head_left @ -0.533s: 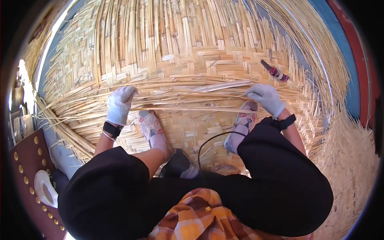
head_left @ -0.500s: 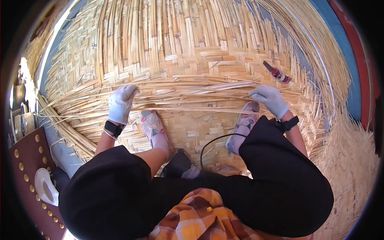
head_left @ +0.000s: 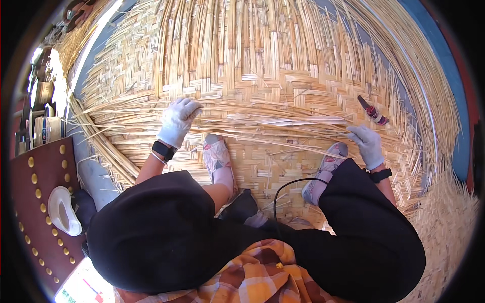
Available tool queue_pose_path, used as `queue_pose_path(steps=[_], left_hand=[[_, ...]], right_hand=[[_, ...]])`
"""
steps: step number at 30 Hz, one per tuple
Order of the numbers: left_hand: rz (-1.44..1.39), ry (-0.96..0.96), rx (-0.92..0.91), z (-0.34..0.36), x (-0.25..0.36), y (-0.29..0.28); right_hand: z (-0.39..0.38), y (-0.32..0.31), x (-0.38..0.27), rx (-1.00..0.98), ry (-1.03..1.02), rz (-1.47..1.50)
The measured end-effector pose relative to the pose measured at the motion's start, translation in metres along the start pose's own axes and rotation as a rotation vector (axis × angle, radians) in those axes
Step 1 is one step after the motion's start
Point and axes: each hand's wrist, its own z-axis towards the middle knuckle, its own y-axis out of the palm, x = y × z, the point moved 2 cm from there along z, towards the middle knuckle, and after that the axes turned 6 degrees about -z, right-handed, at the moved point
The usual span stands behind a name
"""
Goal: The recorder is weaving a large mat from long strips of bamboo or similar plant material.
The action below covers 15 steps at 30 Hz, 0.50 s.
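A large woven reed mat (head_left: 283, 174) spreads under and around my feet. Across it, in front of my shoes, lies a loose bundle of split reed strips (head_left: 273, 120). My left hand (head_left: 177, 122), in a white glove, is closed at the left part of the bundle, its fingertips pinching strips. My right hand (head_left: 367, 145), gloved too, is at the bundle's right end with bent fingers drawn together; what lies between them is too small to make out. A knife (head_left: 373, 109) with a dark blade and a red wrapped handle rests on the mat beyond my right hand.
Long unwoven reeds (head_left: 227, 35) stretch away at the far side. More loose reeds (head_left: 404, 55) lie along the right edge. At the left stand a brown studded panel (head_left: 45, 202) and a white ring-shaped object (head_left: 64, 211). A black cord (head_left: 276, 202) curves between my shoes.
The whole view has shifted, so the scene sits farther right and lower. My right hand has lowered slightly relative to the strips. One near strip now slants down toward my right shoe.
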Motion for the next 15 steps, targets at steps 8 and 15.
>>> queue_pose_path(steps=[8, 15], left_hand=[[-0.017, 0.064, -0.091, 0.000, 0.006, 0.031], [0.119, 0.039, -0.152, 0.009, 0.030, 0.022]], right_hand=[[-0.022, -0.007, 0.004, -0.144, 0.117, 0.003], [-0.007, -0.008, -0.012, -0.067, 0.028, 0.141]])
